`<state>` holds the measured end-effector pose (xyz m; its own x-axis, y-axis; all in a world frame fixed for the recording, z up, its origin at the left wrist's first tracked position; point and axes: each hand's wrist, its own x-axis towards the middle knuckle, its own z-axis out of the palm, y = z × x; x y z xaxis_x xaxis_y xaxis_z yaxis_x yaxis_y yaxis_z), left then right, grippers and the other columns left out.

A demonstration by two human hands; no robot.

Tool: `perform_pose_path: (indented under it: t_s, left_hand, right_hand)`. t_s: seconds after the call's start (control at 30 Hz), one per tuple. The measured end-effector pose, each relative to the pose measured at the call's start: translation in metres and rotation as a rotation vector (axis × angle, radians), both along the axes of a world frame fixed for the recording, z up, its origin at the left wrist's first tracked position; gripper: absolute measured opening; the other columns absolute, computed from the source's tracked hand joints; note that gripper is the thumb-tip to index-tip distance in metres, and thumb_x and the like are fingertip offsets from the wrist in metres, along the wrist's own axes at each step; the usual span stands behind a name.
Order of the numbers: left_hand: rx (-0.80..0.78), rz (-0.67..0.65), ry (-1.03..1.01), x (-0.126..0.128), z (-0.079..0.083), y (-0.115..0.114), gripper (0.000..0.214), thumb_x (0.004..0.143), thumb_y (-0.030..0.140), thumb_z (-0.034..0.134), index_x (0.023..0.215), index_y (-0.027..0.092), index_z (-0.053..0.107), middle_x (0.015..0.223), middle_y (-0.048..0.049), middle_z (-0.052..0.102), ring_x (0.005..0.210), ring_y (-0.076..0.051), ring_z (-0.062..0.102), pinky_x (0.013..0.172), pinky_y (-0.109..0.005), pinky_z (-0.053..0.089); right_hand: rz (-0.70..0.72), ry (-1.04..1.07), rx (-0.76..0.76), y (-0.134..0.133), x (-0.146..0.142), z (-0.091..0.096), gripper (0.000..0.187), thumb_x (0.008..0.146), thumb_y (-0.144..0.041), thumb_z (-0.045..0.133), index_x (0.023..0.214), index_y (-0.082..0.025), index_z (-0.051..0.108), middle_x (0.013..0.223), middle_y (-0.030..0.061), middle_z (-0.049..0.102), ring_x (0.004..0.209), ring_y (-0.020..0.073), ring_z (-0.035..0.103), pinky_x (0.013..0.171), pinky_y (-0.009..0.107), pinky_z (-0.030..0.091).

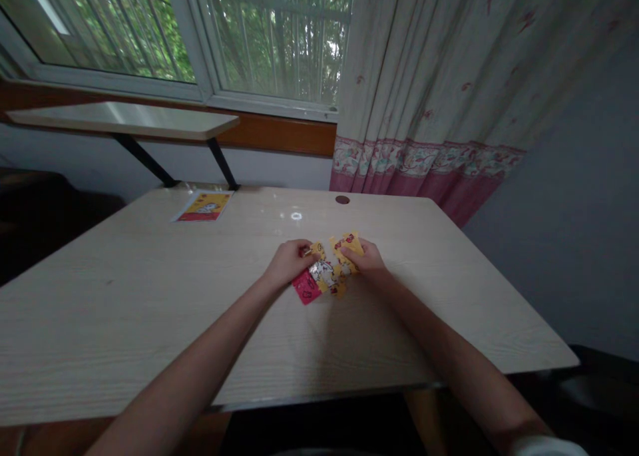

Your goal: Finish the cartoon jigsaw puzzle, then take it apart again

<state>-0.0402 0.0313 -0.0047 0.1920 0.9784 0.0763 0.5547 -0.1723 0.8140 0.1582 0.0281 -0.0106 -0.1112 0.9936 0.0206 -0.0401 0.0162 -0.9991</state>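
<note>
Over the counter (150, 296): jigsaw section (324, 273), left side pinched in left grip (290, 259), right side pinched in right grip (371, 257).

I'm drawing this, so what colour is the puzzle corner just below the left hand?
The puzzle corner is pinkish red with dark lines, seen in the head view.
</note>
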Motion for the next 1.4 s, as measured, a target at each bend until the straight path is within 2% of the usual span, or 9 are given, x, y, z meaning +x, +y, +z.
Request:
perform_pose_path:
  t_s: [0.13, 0.23, 0.37, 0.5, 0.73, 1.0, 1.13, 1.23, 1.4]
  left_hand:
    - [0.361, 0.057, 0.286, 0.0, 0.007, -0.005, 0.042, 0.068, 0.038, 0.063, 0.101, 0.013, 0.063, 0.099, -0.0117, 0.063, 0.091, -0.026, 0.055, 0.08, -0.037, 0.041]
    - [0.454, 0.036, 0.26, 0.005, 0.01, -0.009, 0.044, 0.068, 0.04, 0.063, 0.103, 0.013, 0.062, 0.102, -0.0122, 0.062, 0.098, -0.028, 0.051, 0.087, -0.041, 0.037]
    - [0.266, -0.052, -0.101, 0.012, 0.004, -0.008, 0.029, 0.073, 0.034, 0.059, 0.095, 0.015, 0.064, 0.088, -0.0079, 0.066, 0.083, -0.021, 0.058, 0.077, -0.033, 0.044]
    - [0.069, -0.07, -0.463, 0.018, -0.004, -0.005, 0.021, 0.068, 0.03, 0.065, 0.08, 0.013, 0.062, 0.07, -0.003, 0.063, 0.064, -0.015, 0.059, 0.061, -0.025, 0.045]
    - [-0.152, 0.024, -0.766, 0.027, 0.006, -0.011, 0.025, 0.055, 0.027, 0.074, 0.07, 0.012, 0.06, 0.059, -0.0003, 0.062, 0.051, -0.01, 0.056, 0.05, -0.02, 0.042]
    - [-0.279, 0.006, -0.848, 0.029, 0.01, -0.014, 0.031, 0.055, 0.025, 0.074, 0.078, 0.012, 0.058, 0.052, 0.0001, 0.062, 0.043, -0.008, 0.053, 0.045, -0.017, 0.041]
    - [-0.246, 0.005, -0.813, 0.029, 0.01, -0.015, 0.024, 0.056, 0.022, 0.072, 0.073, 0.012, 0.058, 0.052, 0.0012, 0.06, 0.041, -0.006, 0.051, 0.043, -0.016, 0.038]
    - [-0.173, 0.013, -0.794, 0.029, 0.012, -0.015, 0.022, 0.055, 0.021, 0.072, 0.07, 0.013, 0.058, 0.054, 0.0025, 0.059, 0.044, -0.006, 0.051, 0.045, -0.016, 0.038]
    - [-0.101, -0.035, -0.799, 0.028, 0.014, -0.016, 0.024, 0.055, 0.023, 0.075, 0.071, 0.014, 0.06, 0.063, 0.0009, 0.062, 0.055, -0.009, 0.056, 0.055, -0.02, 0.043]
  right_hand:
    - [0.026, 0.006, -0.012, 0.001, 0.001, 0.0, 0.035, 0.058, -0.04, 0.069, 0.082, -0.016, 0.064, 0.077, 0.0031, 0.068, 0.066, 0.0175, 0.061, 0.062, 0.028, 0.05]
    - [0.061, -0.011, 0.004, -0.002, 0.0, 0.002, 0.034, 0.058, -0.039, 0.07, 0.083, -0.016, 0.064, 0.079, 0.0033, 0.068, 0.068, 0.018, 0.062, 0.063, 0.029, 0.05]
    - [0.112, -0.01, 0.041, -0.005, -0.004, 0.002, 0.034, 0.058, -0.037, 0.07, 0.083, -0.016, 0.061, 0.078, 0.0017, 0.067, 0.068, 0.0158, 0.061, 0.065, 0.027, 0.049]
    - [0.107, 0.0, 0.042, -0.006, -0.007, 0.001, 0.035, 0.056, -0.037, 0.072, 0.081, -0.016, 0.059, 0.075, 0.0004, 0.065, 0.063, 0.0134, 0.059, 0.061, 0.025, 0.048]
    - [0.099, -0.009, 0.042, -0.007, -0.009, 0.002, 0.036, 0.052, -0.036, 0.073, 0.077, -0.017, 0.056, 0.07, -0.0008, 0.062, 0.059, 0.0117, 0.055, 0.058, 0.024, 0.046]
    - [0.025, -0.114, 0.113, -0.011, -0.011, 0.005, 0.03, 0.055, -0.036, 0.067, 0.075, -0.018, 0.053, 0.066, -0.0033, 0.058, 0.058, 0.0104, 0.052, 0.055, 0.022, 0.044]
    - [0.006, -0.164, 0.133, -0.012, -0.01, 0.003, 0.028, 0.055, -0.034, 0.067, 0.075, -0.018, 0.054, 0.066, -0.0039, 0.057, 0.057, 0.0098, 0.051, 0.054, 0.021, 0.042]
    - [0.014, -0.117, 0.061, -0.009, -0.008, 0.003, 0.029, 0.052, -0.032, 0.07, 0.073, -0.017, 0.056, 0.063, -0.0038, 0.058, 0.054, 0.0093, 0.051, 0.052, 0.021, 0.041]
    - [0.129, 0.078, -0.173, -0.006, -0.007, 0.005, 0.03, 0.047, -0.029, 0.073, 0.068, -0.014, 0.059, 0.061, -0.0011, 0.061, 0.051, 0.0103, 0.054, 0.053, 0.022, 0.044]
